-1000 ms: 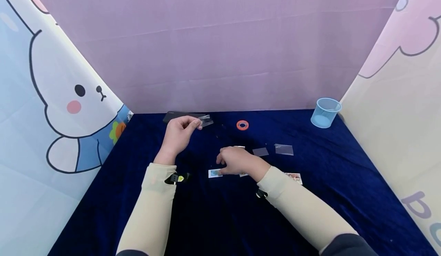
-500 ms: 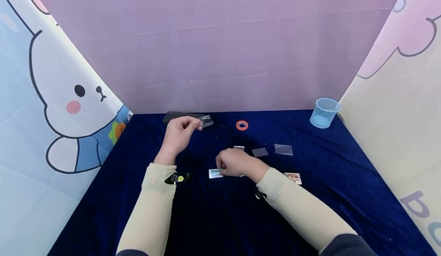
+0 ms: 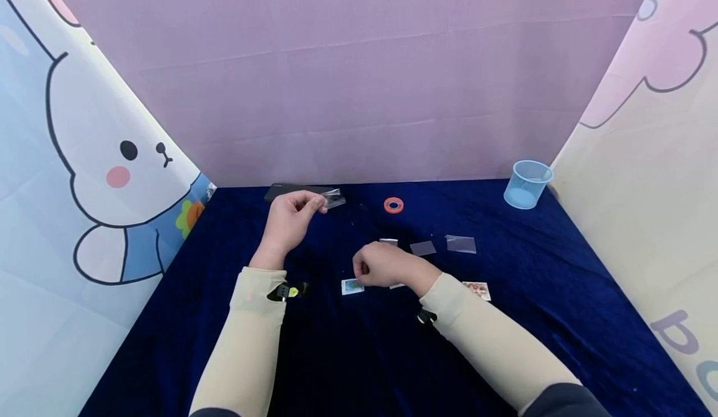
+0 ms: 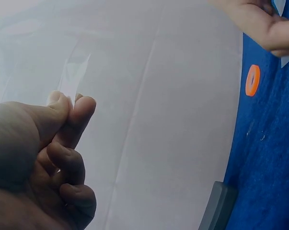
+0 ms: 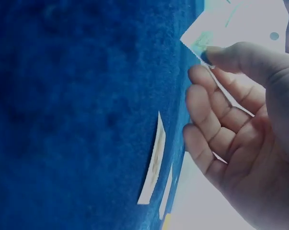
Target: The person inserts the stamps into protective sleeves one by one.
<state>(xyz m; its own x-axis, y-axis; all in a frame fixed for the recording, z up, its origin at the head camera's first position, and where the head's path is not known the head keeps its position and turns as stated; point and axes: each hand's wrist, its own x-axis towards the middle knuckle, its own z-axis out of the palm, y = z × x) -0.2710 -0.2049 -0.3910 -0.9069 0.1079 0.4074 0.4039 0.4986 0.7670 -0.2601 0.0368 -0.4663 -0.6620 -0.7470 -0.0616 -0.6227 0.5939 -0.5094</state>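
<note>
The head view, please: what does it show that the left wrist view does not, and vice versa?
Only the head view shows the blue cup and the wall cartoon. Only the left wrist view shows the curled lower fingertips of the left hand. Both show the clear film it pinches, the orange ring, the right hand and the dark slab.

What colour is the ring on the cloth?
The ring is orange; the left wrist view shows it best.

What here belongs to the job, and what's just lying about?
Job, likely:
clear plastic film, left hand
white-edged paper stamp, right hand
clear plastic rectangles, other stamps

Likely just lying about:
orange ring-shaped roll
translucent blue plastic cup
flat dark slab
</note>
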